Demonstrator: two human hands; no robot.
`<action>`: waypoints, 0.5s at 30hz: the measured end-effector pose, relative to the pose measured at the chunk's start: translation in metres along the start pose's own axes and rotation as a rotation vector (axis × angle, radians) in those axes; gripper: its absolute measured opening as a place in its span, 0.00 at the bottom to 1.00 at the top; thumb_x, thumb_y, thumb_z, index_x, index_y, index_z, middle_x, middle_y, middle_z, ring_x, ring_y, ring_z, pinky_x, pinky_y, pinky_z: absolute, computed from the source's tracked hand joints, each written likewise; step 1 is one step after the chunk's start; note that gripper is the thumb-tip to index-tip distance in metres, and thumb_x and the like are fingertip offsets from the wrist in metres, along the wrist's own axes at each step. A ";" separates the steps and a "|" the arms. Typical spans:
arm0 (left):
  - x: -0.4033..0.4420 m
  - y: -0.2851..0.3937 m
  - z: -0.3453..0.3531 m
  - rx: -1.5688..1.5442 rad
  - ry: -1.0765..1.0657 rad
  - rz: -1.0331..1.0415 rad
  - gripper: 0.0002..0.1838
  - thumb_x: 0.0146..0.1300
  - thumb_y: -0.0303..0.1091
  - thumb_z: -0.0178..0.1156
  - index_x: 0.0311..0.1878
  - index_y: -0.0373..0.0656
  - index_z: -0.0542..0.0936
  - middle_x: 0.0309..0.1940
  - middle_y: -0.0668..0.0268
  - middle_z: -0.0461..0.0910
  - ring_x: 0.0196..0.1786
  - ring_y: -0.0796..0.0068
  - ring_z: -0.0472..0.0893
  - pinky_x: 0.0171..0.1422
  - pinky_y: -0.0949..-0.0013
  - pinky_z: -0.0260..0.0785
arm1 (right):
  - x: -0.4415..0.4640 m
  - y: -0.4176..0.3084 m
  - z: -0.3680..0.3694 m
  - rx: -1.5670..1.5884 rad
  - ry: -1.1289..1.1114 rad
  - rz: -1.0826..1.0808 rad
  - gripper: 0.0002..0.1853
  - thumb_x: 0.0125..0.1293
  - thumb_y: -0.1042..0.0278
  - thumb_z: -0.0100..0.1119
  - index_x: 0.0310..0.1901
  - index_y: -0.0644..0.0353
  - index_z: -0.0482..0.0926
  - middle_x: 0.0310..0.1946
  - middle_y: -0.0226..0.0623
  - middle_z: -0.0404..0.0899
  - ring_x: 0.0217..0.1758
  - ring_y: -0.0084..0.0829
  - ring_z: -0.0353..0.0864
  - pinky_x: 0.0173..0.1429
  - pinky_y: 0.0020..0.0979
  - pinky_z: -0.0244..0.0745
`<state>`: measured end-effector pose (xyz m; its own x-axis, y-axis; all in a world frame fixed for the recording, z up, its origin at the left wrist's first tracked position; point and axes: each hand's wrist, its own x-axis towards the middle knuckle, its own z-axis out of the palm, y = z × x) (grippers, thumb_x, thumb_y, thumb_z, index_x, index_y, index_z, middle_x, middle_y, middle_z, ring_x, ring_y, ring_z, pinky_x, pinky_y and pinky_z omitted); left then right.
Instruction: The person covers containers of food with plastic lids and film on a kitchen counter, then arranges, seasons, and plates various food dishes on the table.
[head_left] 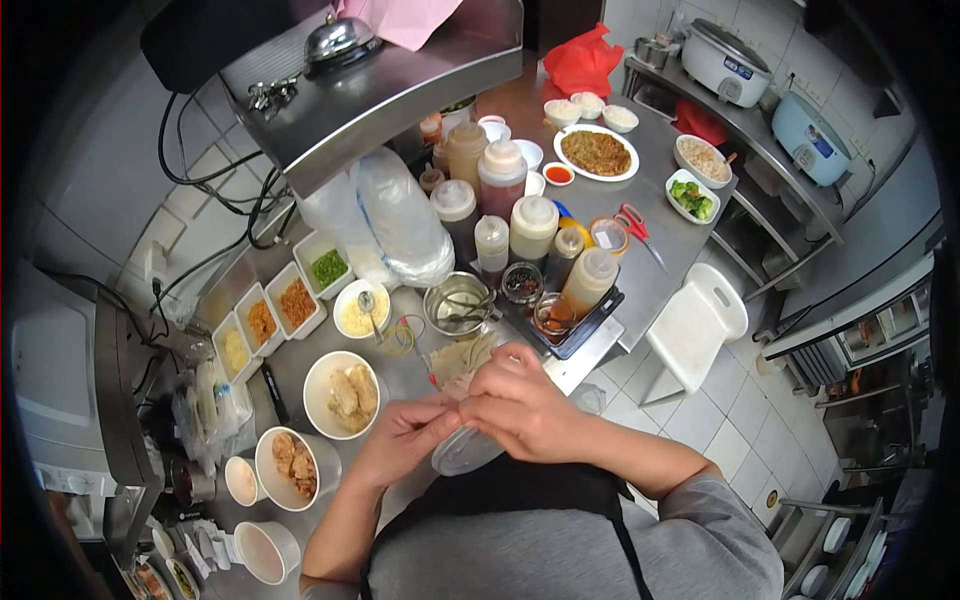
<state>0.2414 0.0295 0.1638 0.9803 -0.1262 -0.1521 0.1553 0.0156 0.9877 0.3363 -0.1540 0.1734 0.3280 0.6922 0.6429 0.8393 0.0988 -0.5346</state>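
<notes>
My left hand [412, 437] and my right hand [522, 408] meet in front of my body, fingers bent and pressed together at the tips. What they pinch is hidden between the fingers. Right beneath them shows a clear plastic lid-like piece [466, 455] with a rounded rim; whether the fingers grip it I cannot tell. Beyond the hands lies a crumpled tan sheet [462, 358] on the counter. Left of my left hand stands a white paper bowl [311, 388] with pale fried pieces [354, 395]. A second paper bowl [327, 470] holds browned pieces [293, 463].
Several sauce bottles [534, 228] crowd the counter beyond my hands, by a metal pot [458, 303]. White trays [322, 262] of toppings stand at left. Red scissors [634, 222] and a plate of brown food [596, 152] sit farther back. A white stool [697, 325] is at right.
</notes>
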 end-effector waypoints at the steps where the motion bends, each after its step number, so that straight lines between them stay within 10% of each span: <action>1: -0.003 0.002 -0.001 -0.033 0.016 -0.043 0.09 0.65 0.31 0.57 0.41 0.34 0.81 0.33 0.69 0.78 0.34 0.83 0.73 0.39 0.78 0.65 | -0.001 -0.001 0.002 -0.025 -0.014 -0.010 0.05 0.53 0.71 0.60 0.32 0.58 0.76 0.32 0.32 0.69 0.40 0.33 0.72 0.54 0.41 0.60; 9: -0.014 -0.015 0.012 0.189 0.241 0.020 0.06 0.61 0.29 0.62 0.34 0.37 0.78 0.28 0.75 0.74 0.29 0.90 0.67 0.31 0.82 0.59 | -0.017 0.001 0.016 -0.097 -0.202 -0.127 0.13 0.45 0.73 0.57 0.37 0.59 0.76 0.32 0.32 0.67 0.42 0.32 0.71 0.58 0.45 0.59; 15: -0.043 -0.006 -0.067 0.009 0.926 0.292 0.08 0.68 0.35 0.54 0.39 0.41 0.75 0.31 0.70 0.77 0.34 0.85 0.76 0.38 0.76 0.68 | -0.016 0.000 0.008 0.447 -0.301 0.023 0.08 0.57 0.81 0.52 0.38 0.60 0.71 0.34 0.37 0.70 0.39 0.36 0.72 0.48 0.35 0.68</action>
<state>0.2065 0.1012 0.1618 0.6882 0.7127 0.1357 -0.1069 -0.0853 0.9906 0.3280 -0.1591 0.1588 0.1503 0.8656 0.4776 0.5458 0.3302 -0.7701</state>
